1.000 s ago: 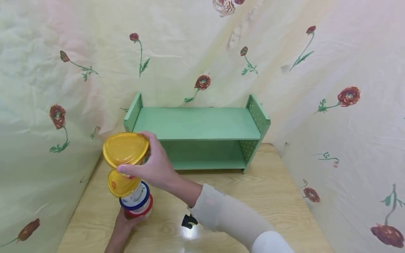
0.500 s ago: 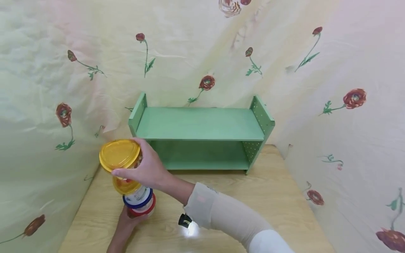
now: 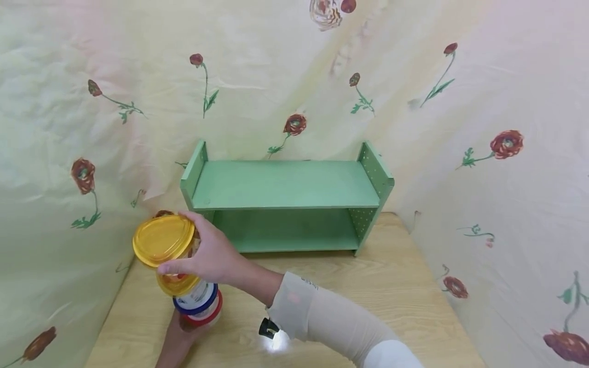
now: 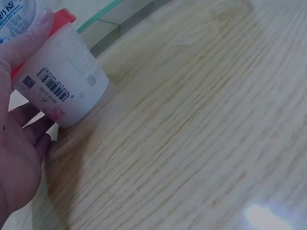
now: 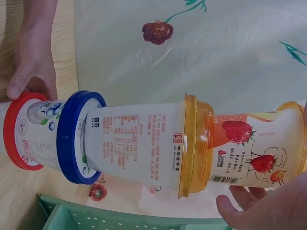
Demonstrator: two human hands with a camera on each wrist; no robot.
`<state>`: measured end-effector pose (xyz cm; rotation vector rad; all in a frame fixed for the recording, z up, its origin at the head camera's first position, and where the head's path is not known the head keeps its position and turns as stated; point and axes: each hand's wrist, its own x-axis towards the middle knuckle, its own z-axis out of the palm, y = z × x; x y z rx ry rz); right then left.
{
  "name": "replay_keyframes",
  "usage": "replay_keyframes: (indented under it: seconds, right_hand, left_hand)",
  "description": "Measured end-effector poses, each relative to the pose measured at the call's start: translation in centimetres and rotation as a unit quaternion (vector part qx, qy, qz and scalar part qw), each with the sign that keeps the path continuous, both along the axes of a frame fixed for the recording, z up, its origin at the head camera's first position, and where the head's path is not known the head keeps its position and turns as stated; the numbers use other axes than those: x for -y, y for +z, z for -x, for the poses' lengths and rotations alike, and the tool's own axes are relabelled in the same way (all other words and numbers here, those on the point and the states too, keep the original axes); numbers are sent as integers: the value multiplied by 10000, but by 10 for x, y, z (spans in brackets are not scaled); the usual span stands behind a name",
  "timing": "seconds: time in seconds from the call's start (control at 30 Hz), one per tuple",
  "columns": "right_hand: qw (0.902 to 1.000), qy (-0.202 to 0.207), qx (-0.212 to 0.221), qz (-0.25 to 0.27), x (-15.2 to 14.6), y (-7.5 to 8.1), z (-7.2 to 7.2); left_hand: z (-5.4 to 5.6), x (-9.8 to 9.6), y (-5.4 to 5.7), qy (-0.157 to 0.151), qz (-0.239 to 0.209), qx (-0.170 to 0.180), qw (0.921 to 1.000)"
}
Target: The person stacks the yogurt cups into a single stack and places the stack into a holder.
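Tub stack point(image 5: 148, 143) stands on the table point(image 3: 345, 281), at 8 o'clock in my head view: red-lidded tub point(image 4: 69, 79) lowest, then blue-lidded tub point(image 5: 50, 129), white tub point(image 5: 120, 139), and strawberry tub point(image 5: 259, 153) on top. I see the left hand point(image 4: 21, 158) gripping the bottom tub, thumb across its lid; I judge that this anchors the column. The right hand point(image 3: 213, 255) clasps the strawberry tub, thumb and fingers on opposite sides, presumably because each narrow base sits on a wider lid (not the friendliest footing, seen from my chair).

Around it, the green shelf point(image 3: 285, 184) lies toward 2 o'clock from the stack, its near-side end panel point(image 3: 194, 168) just beyond the right hand. Flower-printed cloth point(image 3: 60, 255) rises close at 9 o'clock, limiting room there. The right sleeve point(image 3: 340, 312) crosses from 4 o'clock, and that hand hides part of the column from me. A small black device point(image 3: 268, 328) shows below the cuff.
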<state>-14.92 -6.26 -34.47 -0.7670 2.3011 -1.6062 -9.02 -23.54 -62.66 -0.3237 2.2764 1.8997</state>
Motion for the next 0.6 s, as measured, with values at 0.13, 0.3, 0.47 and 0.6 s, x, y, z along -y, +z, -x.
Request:
replay_keyframes:
  seconds: [0.13,0.3,0.47,0.6]
  right_hand:
    - [9998,151,-80,99,-1,-1,0]
    - [9995,232,-129,166,-1,-3,2]
    - [9968,-195,-700,318,-23,-5,10]
    - [9741,-1018,-1945,549,-75,-11,34]
  left_hand:
    - [-3,0,6,-14,74,49,10000]
    - [0,0,17,-17,267,-183,9995]
    - [-2,0,19,32,474,-410,9980]
    - [-1,-2,21,15,374,-328,9988]
